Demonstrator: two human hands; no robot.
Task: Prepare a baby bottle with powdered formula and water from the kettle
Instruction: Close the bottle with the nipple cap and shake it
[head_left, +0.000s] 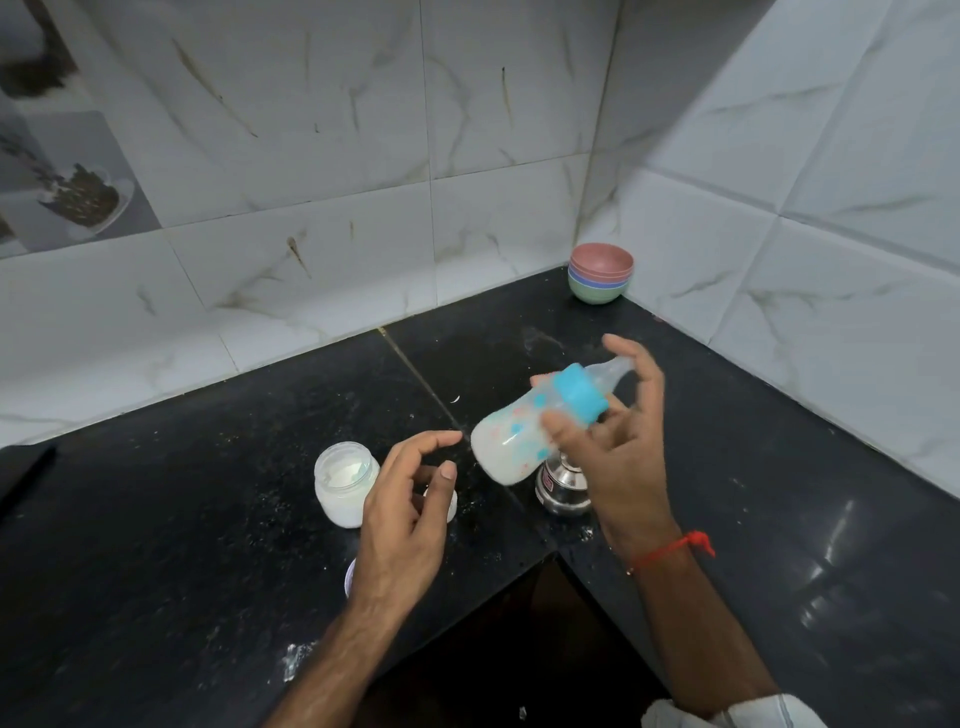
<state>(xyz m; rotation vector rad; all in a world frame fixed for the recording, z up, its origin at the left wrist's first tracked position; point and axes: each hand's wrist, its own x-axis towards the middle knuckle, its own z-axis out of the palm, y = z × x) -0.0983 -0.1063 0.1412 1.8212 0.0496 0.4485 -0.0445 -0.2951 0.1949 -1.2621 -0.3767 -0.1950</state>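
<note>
Black speckled stone makes up the counter (156, 545), set into a corner of pale marbled wall tiles and dusted with white specks. Just left of the left hand (400, 525) stands an open jar (345, 483) with white powder inside; a small white lid (451, 506) shows between the thumb and fingers, and another round white thing peeks out by the wrist, too hidden to name. That hand hovers over the counter with its fingers loosely spread, gripping nothing.

Between the two hands, off the counter, is the baby bottle (511, 441), tilted with its base toward the left hand and its teat up and away. The right hand (618, 447) holds it near the blue collar with thumb and lower fingers, while the upper fingers stand open around the teat. Behind that hand's palm sits a small steel pot (563, 491), and far beyond the fingertips a stack of coloured bowls (601, 273) rests in the corner.

It looks like the mixing step. To do it well, the collar should be checked tight, the grip firmer around the body, and the free hand could steady the base while swirling until no lumps remain.

The bottle is clear plastic with blue and pink dots, cloudy with pale milky liquid, and slightly blurred.
</note>
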